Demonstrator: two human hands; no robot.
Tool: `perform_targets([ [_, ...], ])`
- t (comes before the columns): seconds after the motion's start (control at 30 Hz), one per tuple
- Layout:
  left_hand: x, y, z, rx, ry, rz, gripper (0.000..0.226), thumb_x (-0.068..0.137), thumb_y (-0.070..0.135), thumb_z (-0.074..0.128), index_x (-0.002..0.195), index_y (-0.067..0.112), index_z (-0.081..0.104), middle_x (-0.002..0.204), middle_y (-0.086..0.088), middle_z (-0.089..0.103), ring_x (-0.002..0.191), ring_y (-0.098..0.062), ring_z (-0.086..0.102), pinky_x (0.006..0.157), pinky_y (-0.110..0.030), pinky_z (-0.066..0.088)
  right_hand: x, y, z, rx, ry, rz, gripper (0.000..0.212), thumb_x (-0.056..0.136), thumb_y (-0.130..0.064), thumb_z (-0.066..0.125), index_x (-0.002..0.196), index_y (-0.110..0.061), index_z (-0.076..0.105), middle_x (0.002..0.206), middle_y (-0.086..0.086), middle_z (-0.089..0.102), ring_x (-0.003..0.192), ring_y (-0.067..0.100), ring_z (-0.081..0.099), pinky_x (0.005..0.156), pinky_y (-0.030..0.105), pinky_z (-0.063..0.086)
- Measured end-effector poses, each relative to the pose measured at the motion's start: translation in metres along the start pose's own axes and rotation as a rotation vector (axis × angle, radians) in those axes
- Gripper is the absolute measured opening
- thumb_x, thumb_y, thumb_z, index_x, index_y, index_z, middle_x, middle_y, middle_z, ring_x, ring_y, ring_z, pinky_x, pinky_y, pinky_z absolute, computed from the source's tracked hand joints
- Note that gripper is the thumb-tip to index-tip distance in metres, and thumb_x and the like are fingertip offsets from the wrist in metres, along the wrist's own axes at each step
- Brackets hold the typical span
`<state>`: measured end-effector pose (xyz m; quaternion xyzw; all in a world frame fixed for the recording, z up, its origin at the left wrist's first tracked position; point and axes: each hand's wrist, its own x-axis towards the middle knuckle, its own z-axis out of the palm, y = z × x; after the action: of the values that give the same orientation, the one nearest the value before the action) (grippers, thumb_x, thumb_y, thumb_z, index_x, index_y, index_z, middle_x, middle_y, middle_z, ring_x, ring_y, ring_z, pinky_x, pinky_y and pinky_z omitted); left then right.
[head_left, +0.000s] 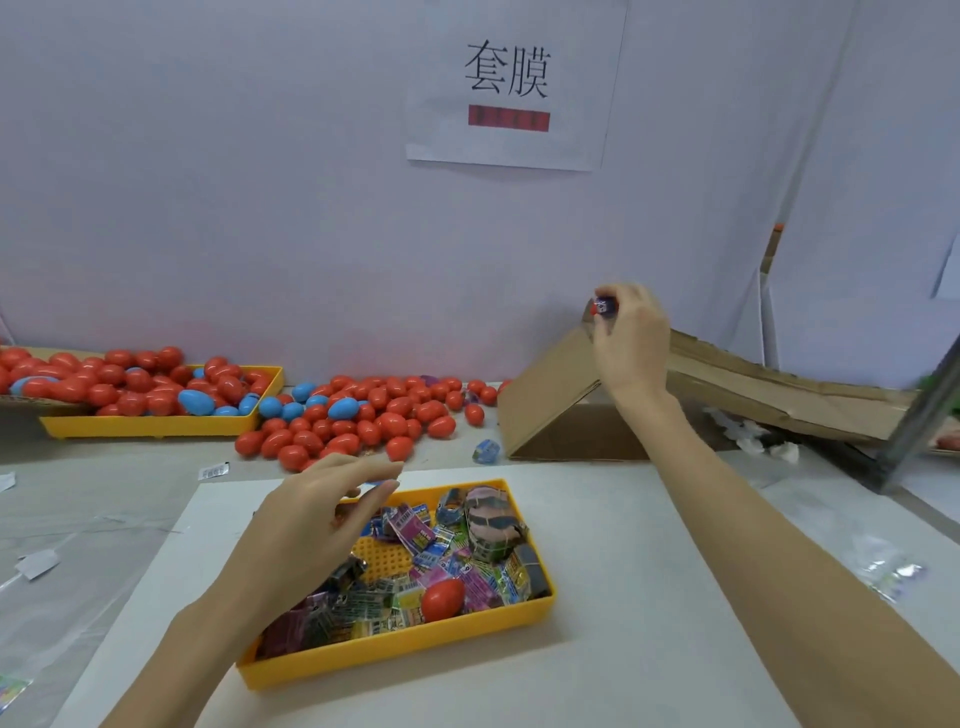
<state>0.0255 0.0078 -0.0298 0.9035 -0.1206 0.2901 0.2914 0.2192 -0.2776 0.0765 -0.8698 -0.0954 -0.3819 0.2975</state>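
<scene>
The right hand (631, 338) pinches a wrapped egg (602, 307) over the cardboard ramp (545, 400); a low release would suit best. The left hand (311, 525) hovers slack-fingered, empty, above the yellow tray (395, 649).

A packing workshop bench: heaps of plastic eggs (358, 415), yellow trays (156, 425) of printed wrappers (415, 535), a station sign (511, 83) taped up.
</scene>
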Motion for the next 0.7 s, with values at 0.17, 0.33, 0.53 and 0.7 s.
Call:
perform_targets([
  [0.17, 0.0, -0.001, -0.002, -0.028, -0.038, -0.022, 0.038, 0.095, 0.049, 0.05, 0.12, 0.036, 0.074, 0.107, 0.024, 0.065, 0.092, 0.002, 0.065, 0.076, -0.026, 0.058, 0.013, 0.025, 0.01, -0.121, -0.222, 0.167, 0.038, 0.101, -0.006, 0.063, 0.139, -0.002, 0.061, 0.13, 0.021, 0.067, 0.119, 0.035, 0.063, 0.101, 0.041, 0.054],
  [0.33, 0.0, -0.005, -0.002, 0.0, -0.118, -0.032, 0.043, 0.091, 0.058, 0.048, 0.122, 0.039, 0.072, 0.105, 0.027, 0.067, 0.095, 0.008, 0.061, 0.079, -0.019, 0.053, 0.001, 0.008, 0.004, -0.098, -0.164, 0.032, 0.038, 0.103, -0.008, 0.058, 0.14, -0.002, 0.059, 0.132, 0.021, 0.064, 0.126, 0.038, 0.058, 0.111, 0.044, 0.045],
  [0.53, -0.001, -0.007, 0.003, 0.071, -0.236, 0.064, 0.022, 0.097, 0.038, 0.067, 0.117, 0.032, 0.076, 0.11, 0.02, 0.07, 0.107, 0.001, 0.06, 0.089, -0.027, 0.052, -0.07, -0.031, 0.022, 0.184, -0.291, -0.147, 0.029, 0.1, -0.004, 0.06, 0.127, -0.009, 0.071, 0.121, 0.007, 0.075, 0.107, 0.015, 0.069, 0.095, 0.016, 0.046],
  [0.7, -0.003, -0.007, 0.004, 0.112, -0.249, 0.096, 0.02, 0.097, 0.034, 0.069, 0.114, 0.028, 0.077, 0.108, 0.015, 0.072, 0.104, -0.006, 0.06, 0.086, -0.031, 0.053, -0.104, -0.038, 0.067, 0.138, -0.72, -0.213, 0.032, 0.104, -0.007, 0.054, 0.131, -0.016, 0.069, 0.133, 0.004, 0.069, 0.119, 0.021, 0.065, 0.098, 0.023, 0.043],
])
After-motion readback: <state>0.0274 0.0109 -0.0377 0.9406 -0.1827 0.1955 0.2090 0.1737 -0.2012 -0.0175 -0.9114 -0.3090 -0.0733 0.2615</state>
